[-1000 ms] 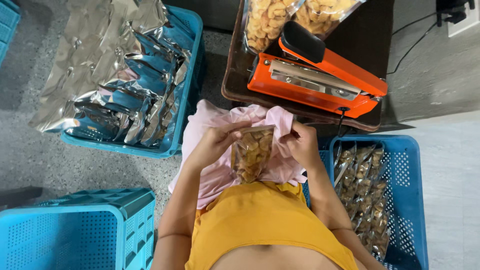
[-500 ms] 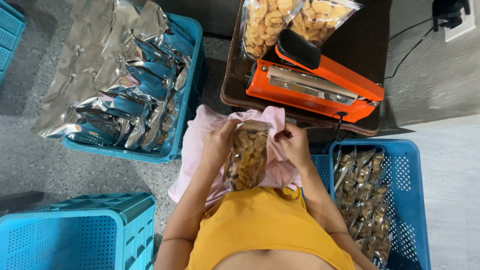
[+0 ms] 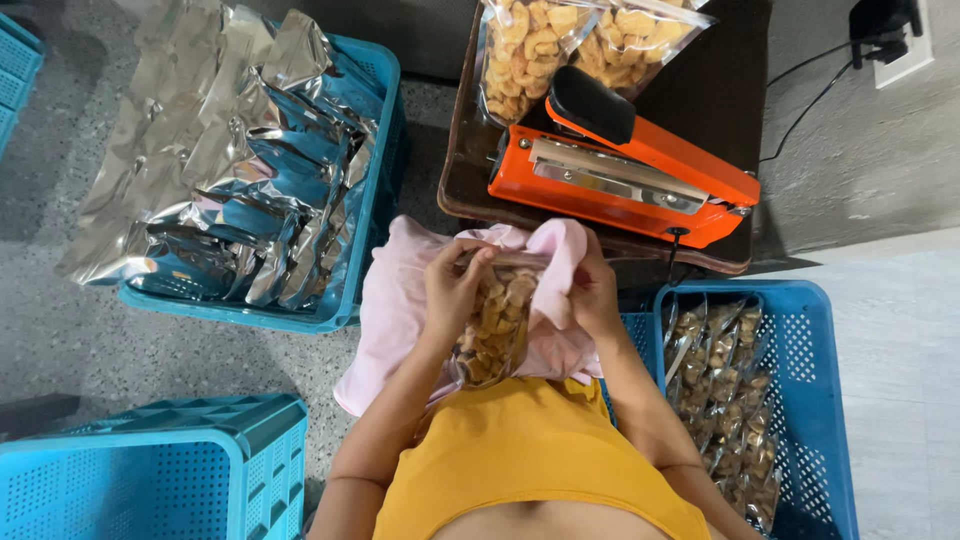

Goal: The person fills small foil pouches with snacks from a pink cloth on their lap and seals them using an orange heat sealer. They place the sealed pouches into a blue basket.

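Note:
A clear pouch of pale nuts (image 3: 493, 322) stands tilted on a pink cloth (image 3: 392, 310) in my lap. My left hand (image 3: 450, 292) grips the pouch's top left edge. My right hand (image 3: 592, 290) holds its right side, with a fold of the pink cloth bunched between fingers and pouch. Just beyond my hands an orange heat sealer (image 3: 625, 165) rests on a dark brown tray (image 3: 462, 150), its arm raised a little.
Two filled clear bags (image 3: 560, 40) lie behind the sealer. A blue crate (image 3: 365, 250) at left holds several silver foil pouches (image 3: 230, 160). Another blue crate (image 3: 820, 420) at right holds sealed nut packs. An upturned blue crate (image 3: 150, 470) sits at lower left. A black cable (image 3: 810, 80) runs to a wall socket.
The pouch has tipped from upright to a slant, and both hands have shifted up along its top edge, the right hand now gathering pink cloth against it.

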